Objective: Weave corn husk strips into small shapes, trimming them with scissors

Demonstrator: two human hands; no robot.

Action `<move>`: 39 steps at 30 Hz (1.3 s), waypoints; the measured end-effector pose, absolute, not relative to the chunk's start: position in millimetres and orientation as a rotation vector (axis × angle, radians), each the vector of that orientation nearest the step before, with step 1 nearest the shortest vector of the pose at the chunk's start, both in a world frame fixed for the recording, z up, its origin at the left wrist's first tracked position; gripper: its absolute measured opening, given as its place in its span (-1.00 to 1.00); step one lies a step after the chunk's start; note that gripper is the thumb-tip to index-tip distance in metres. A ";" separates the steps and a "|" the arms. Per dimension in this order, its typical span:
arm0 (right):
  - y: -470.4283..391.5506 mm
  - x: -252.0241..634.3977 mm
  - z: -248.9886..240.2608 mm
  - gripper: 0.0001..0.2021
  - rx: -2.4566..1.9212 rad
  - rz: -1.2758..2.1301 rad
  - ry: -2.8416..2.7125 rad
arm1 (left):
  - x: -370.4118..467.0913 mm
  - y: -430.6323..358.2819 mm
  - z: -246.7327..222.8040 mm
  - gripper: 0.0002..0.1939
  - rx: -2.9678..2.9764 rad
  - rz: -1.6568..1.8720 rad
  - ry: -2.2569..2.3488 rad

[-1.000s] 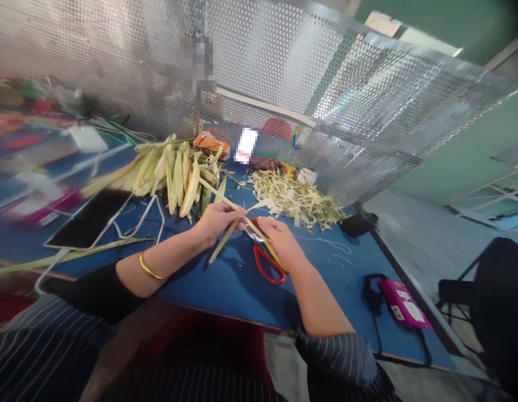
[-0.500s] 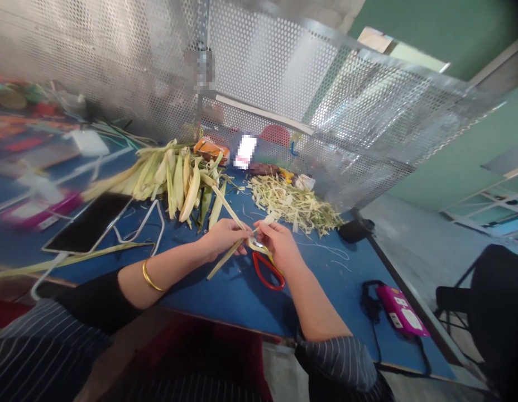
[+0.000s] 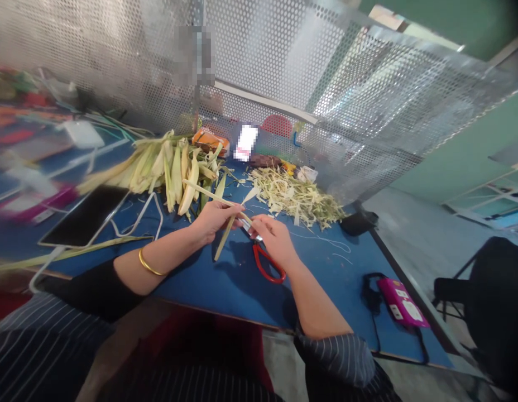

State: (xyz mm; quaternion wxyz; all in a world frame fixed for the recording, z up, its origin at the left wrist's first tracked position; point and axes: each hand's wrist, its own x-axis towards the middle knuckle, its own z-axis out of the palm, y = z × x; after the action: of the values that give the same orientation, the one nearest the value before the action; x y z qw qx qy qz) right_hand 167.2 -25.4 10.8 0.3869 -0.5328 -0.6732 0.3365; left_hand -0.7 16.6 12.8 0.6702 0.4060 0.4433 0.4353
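My left hand (image 3: 217, 219) pinches pale husk strips (image 3: 223, 239) that cross at its fingertips; one end points down toward me, another reaches up and left over the husk pile. Close on its right, my right hand (image 3: 269, 234) has its fingers closed on the strip's other end. Red-handled scissors (image 3: 267, 266) lie on the blue table just below my right hand, their blades partly hidden by the hands. Long corn husks (image 3: 175, 173) are heaped behind my left hand, and a pile of shredded husk (image 3: 298, 195) lies behind my right hand.
On the left lie a tablet (image 3: 87, 215) and a white wire stand (image 3: 144, 215). At the back are an orange packet (image 3: 211, 142) and a lit phone (image 3: 246, 142) before a perforated metal screen (image 3: 259, 50). A magenta box (image 3: 402, 302) and black cup (image 3: 359, 222) are at right.
The hands have shifted slightly up the picture. The long strip now slants flatter to the left, and the lower end hangs more steeply. The strip between the hands is straighter.
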 end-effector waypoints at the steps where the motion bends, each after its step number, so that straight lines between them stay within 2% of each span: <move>1: -26.9 166.5 10.6 -0.72 -1.398 0.766 -1.810 | -1.9 18.7 11.7 -0.81 0.900 0.978 0.990; 4: -28.6 164.7 8.0 -0.73 -1.477 0.484 -1.968 | -3.5 23.0 7.9 -0.81 0.894 0.973 0.963; 9: -29.8 169.5 12.9 -0.72 -1.440 0.224 -2.055 | -2.1 22.6 8.0 -0.85 0.937 1.016 0.985; 13: -27.2 172.9 28.6 -0.76 -1.357 -0.020 -1.904 | -1.1 16.2 12.0 -0.81 1.097 0.837 0.946; 16: -15.5 162.2 35.9 -0.77 -1.371 0.081 -1.990 | 2.2 8.0 11.5 -0.80 1.271 0.660 0.903; 21: 8.3 129.9 40.0 -0.74 -1.410 0.559 -1.995 | 7.4 -2.4 4.8 -0.71 1.400 0.623 0.844; 24: 4.6 123.0 46.9 -0.76 -1.312 0.560 -1.842 | 5.6 1.1 2.9 -0.65 1.315 0.552 0.847; 27: -13.1 129.9 49.5 -0.85 -1.249 0.320 -1.816 | 1.9 9.8 4.4 -0.64 1.158 0.522 0.850; 31: -36.2 145.9 35.4 -0.96 -1.152 -0.228 -1.978 | -0.9 19.9 6.3 -0.73 0.932 0.601 0.888; 35: -44.2 150.7 14.2 -0.96 -1.123 -0.614 -2.163 | -0.5 24.9 6.9 -0.71 0.773 0.720 0.845; 39: -39.1 144.5 -0.8 -0.87 -1.197 -0.768 -2.251 | -0.3 28.0 7.4 -0.69 0.676 0.793 0.800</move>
State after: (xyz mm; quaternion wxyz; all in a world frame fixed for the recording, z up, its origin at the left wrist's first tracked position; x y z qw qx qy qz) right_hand 144.5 -39.1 -0.8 0.2371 -0.4367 -0.8212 -0.2804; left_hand -0.3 28.0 7.4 0.7918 0.3143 0.3718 0.3688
